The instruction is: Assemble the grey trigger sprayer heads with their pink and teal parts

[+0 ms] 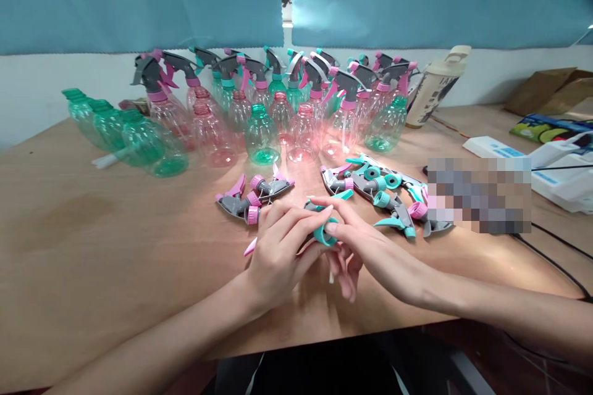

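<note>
As hands [278,248] [368,242] hold sprayer [319,234], loose sprayers [277,187] [367,184] flank; table edge [333,337] near.

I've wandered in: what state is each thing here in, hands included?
Teal-collared spray head, off any bottle
Left hand, gripping it
Right hand, touching its collar
Loose spray heads, lying unattached
Spray-topped bottles, upright
Open-necked bottles, no spray head on
Tumbler, lid on
Cardboard box, open or shut unclear
Blue curtains, drawn, narrow gap between
</note>
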{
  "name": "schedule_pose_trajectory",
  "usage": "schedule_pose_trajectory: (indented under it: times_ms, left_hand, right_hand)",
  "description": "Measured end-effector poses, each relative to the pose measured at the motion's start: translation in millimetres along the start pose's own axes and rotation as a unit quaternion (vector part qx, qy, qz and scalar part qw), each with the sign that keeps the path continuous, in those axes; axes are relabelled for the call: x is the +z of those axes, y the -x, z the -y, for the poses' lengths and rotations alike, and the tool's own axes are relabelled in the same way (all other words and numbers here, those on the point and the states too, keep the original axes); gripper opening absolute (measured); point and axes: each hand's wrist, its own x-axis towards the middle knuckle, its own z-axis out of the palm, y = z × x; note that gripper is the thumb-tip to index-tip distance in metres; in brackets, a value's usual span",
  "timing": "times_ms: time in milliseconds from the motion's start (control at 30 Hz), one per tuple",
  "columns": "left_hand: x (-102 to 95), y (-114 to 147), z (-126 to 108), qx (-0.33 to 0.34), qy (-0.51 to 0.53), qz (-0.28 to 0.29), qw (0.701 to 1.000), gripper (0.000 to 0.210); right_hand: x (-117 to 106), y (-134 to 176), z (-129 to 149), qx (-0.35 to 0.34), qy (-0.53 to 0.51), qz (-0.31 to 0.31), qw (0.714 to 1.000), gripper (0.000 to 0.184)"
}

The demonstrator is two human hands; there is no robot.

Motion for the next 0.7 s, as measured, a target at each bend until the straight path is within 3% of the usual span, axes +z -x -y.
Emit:
schedule_pose_trajectory:
  times_ms: [300, 467, 700]
  left_hand:
    - [-3.2, -2, 5, 0.017, -0.027, -0.009, 0.999, 0.028]
    - [-3.2, -2, 8, 0.028, -0.034, -0.023, 0.999, 0.022]
    - [-3.3, -6, 8, 0.032, -0.038, -0.002, 0.999, 0.021]
  right_hand:
    - [-3, -6, 8, 0.057, -0.161, 0.075, 0.982, 0.063]
    - [-10, -11, 15, 0.074, -0.14, 0.102, 0.982, 0.064]
    - [-14, -16, 15, 0.07, -0.103, 0.109, 0.986, 0.057]
